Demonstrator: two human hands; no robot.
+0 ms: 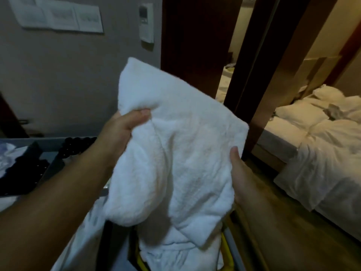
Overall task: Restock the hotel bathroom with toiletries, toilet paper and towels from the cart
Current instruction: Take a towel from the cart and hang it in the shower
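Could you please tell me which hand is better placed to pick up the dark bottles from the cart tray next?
Probably the left hand: the dark bottles sit just beside its wrist, while the right hand grips the towel on the far side.

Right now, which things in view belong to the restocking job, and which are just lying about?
Job: towel, gripped by left hand and right hand; cart; what look like bottles in it.
Lying about: bed, pillows, wall panel, papers on the wall.
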